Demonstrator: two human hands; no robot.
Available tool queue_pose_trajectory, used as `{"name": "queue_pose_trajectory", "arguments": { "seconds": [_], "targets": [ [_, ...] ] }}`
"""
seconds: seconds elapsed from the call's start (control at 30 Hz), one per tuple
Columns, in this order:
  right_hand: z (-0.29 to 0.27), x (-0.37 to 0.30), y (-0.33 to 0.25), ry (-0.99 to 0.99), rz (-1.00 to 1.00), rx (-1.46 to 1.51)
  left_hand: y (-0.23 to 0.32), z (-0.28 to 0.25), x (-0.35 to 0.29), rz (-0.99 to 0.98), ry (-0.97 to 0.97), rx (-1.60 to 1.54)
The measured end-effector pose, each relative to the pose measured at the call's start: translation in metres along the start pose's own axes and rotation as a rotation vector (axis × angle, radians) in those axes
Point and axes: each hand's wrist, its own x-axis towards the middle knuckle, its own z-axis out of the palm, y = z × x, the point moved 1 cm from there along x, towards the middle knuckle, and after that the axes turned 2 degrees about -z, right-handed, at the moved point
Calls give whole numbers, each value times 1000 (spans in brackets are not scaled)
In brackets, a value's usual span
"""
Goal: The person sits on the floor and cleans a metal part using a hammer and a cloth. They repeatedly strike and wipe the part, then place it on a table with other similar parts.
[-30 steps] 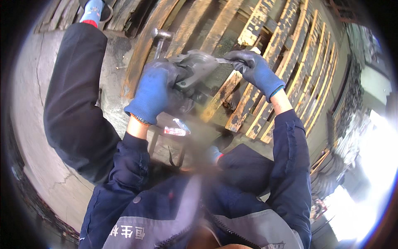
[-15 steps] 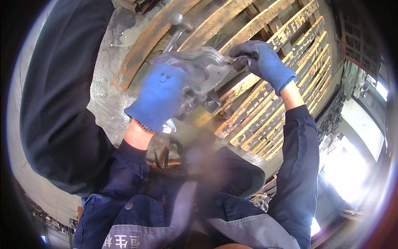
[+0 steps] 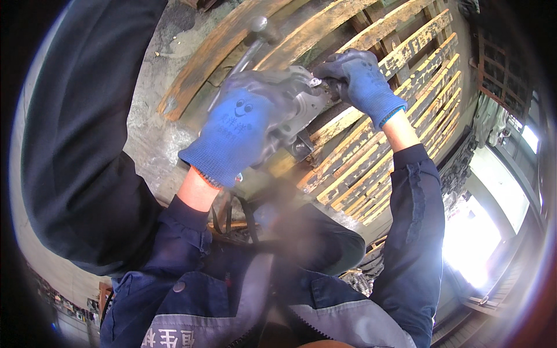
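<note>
My left hand [image 3: 238, 119], in a blue glove with dark grey coated fingers, lies closed over a grey metal casting [image 3: 304, 110] with a rounded, hollowed shape. Its fingers stretch along the upper side of the casting toward my right hand. My right hand [image 3: 362, 81], in a matching glove, is closed in a pinch at the casting's far right edge. Whatever sits between those fingertips is too small and too covered to name. A small bright piece [image 3: 315, 82] shows between the two hands. Blur and the left glove hide much of the casting.
A metal rod with a rounded, hammer-like head [image 3: 258, 26] is just beyond my left hand. Under and beyond the work lie worn wooden pallets [image 3: 406, 55] with gaps between slats. Grey concrete floor [image 3: 156, 116] shows at left. Bright openings [image 3: 473, 238] are at right.
My left hand has slid slightly right, and its fingers now reach close to my right fingertips. My right hand has shifted a little left and up, staying pinched at the casting's edge.
</note>
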Motion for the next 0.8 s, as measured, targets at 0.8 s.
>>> {"name": "queue_pose_trajectory", "arguments": {
  "seconds": [0.8],
  "targets": [
    [-29,22,-35,-418,161,-241,6,-5,-3,-16,0,-19]
  ]
}}
